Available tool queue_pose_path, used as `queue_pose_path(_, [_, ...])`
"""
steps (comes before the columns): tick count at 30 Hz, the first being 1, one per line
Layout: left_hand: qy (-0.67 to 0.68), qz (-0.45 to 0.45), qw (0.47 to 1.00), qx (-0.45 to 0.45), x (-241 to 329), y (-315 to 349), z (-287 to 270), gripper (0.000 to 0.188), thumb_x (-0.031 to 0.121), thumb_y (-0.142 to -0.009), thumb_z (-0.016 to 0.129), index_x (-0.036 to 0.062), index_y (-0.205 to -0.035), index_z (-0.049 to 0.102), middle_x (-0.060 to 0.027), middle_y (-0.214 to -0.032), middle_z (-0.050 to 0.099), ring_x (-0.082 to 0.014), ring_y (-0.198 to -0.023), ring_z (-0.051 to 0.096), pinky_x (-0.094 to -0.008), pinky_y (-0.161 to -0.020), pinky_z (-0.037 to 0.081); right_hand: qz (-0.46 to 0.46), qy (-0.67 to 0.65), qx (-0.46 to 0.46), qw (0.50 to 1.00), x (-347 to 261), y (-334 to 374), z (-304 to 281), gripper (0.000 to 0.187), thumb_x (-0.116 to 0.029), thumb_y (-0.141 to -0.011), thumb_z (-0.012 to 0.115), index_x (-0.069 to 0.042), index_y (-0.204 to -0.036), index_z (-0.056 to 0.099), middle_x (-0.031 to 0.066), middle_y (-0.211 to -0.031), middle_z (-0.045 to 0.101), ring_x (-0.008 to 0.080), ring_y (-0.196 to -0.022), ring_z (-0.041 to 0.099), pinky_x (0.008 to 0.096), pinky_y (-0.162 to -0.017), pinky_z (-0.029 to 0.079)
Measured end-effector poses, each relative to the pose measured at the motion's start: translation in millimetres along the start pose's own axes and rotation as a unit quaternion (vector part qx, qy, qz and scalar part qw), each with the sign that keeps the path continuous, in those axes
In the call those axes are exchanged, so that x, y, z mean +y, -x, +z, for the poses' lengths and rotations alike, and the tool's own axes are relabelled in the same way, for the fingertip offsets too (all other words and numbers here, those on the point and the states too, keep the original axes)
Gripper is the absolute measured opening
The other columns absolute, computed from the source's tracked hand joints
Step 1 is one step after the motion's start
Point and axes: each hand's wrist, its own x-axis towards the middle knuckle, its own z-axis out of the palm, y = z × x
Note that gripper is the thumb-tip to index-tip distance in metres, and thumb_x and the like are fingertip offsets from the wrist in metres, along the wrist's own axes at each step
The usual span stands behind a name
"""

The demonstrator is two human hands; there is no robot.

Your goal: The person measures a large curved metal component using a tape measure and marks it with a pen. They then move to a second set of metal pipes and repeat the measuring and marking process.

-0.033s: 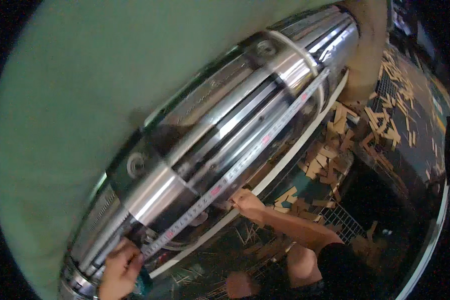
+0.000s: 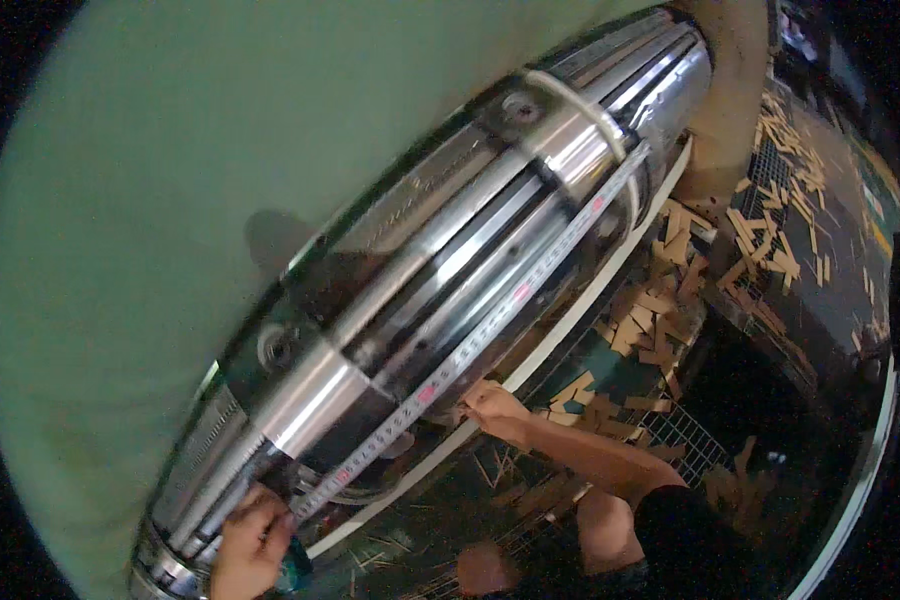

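Observation:
A long metal roller (image 2: pixel 420 240), with polished bars and shiny bands, runs diagonally from lower left to upper right. Along its near side stretches the pale blade of a tape measure (image 2: pixel 475 345), marked with red patches. My left hand (image 2: pixel 250 545) is closed at the blade's lower end, where a dark green body, likely the tape's case, shows under the fingers. Beside the roller's middle, my right hand (image 2: pixel 495 408) is closed at the white edge strip (image 2: pixel 570 325), just below the tape. Its fingertips are pressed together; what they hold, if anything, is hidden.
A broad green panel (image 2: pixel 140 220) rises behind the roller. Cardboard scraps (image 2: pixel 640 325) lie on the dark floor and on a wire grid (image 2: pixel 685 445) at the right. More offcuts (image 2: pixel 770 235) are scattered farther off. My knees show at the bottom.
My left hand and the tape's lower end sit slightly farther right in the picture. The roller appears shifted a little too. My right hand stays at the white strip.

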Motion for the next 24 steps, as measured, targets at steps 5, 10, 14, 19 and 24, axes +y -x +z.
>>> queue_pose_path(5, [0.049, -0.082, 0.995, -0.042, 0.7, -12.6, 4.1, 0.012, 0.005, -0.076, 0.052, -0.0004, -0.087, 0.053, -0.0179, -0.078, 0.053, -0.0352, -0.074, 0.052, -0.0376, -0.067, 0.041, 0.103, -0.354, 0.021, 0.929, -4.9, 14.0, -33.6, 0.008, -0.011, -0.080, 0.052, -0.006, -0.085, 0.049, 0.0055, -0.085, 0.050, 0.0209, -0.085, 0.050, 0.0343, -0.080, 0.040])
queue_pose_path(10, [0.087, -0.037, 0.994, -0.048, -3.5, -27.0, 0.3, 0.004, -0.001, -0.076, 0.050, -0.0017, -0.080, 0.047, -0.0173, -0.074, 0.047, -0.0352, -0.064, 0.049, -0.0361, -0.056, 0.041, 0.066, 0.054, -0.272, 0.958, -30.4, 47.8, -94.2, 0.031, -0.013, -0.083, 0.045, -0.002, -0.112, 0.049, 0.0174, -0.120, 0.045, 0.0287, -0.110, 0.044, 0.0404, -0.090, 0.040])
queue_pose_path(14, [0.114, -0.069, 0.989, -0.060, 11.3, -22.8, -18.0, 0.009, 0.008, -0.084, 0.048, -0.0002, -0.081, 0.047, -0.0162, -0.073, 0.045, -0.0335, -0.064, 0.047, -0.0334, -0.057, 0.039, 0.278, -0.023, -0.385, 0.880, -113.2, 93.6, -190.4, 0.025, -0.014, -0.083, 0.048, 0.000, -0.103, 0.052, 0.0176, -0.101, 0.055, 0.0320, -0.096, 0.052, 0.0401, -0.077, 0.046])
queue_pose_path(19, [0.162, -0.072, 0.982, -0.060, -8.4, -26.3, -7.0, 0.013, 0.014, -0.083, 0.050, 0.0013, -0.083, 0.050, -0.0158, -0.075, 0.051, -0.0347, -0.069, 0.051, -0.0384, -0.060, 0.041, 0.351, -0.074, -0.329, 0.874, -196.6, 230.1, -204.7, 0.014, -0.009, -0.078, 0.054, 0.000, -0.088, 0.051, 0.0164, -0.081, 0.052, 0.0340, -0.081, 0.052, 0.0394, -0.061, 0.044])
queue_pose_path(24, [0.183, -0.072, 0.980, -0.033, -10.9, -17.5, -5.8, 0.013, 0.013, -0.083, 0.050, 0.0008, -0.080, 0.049, -0.0152, -0.071, 0.047, -0.0322, -0.065, 0.050, -0.0361, -0.058, 0.039, 0.274, 0.022, -0.375, 0.886, -275.1, 294.9, -194.7, 0.024, -0.019, -0.072, 0.054, -0.004, -0.091, 0.052, 0.0124, -0.088, 0.052, 0.0274, -0.082, 0.049, 0.0357, -0.071, 0.039])
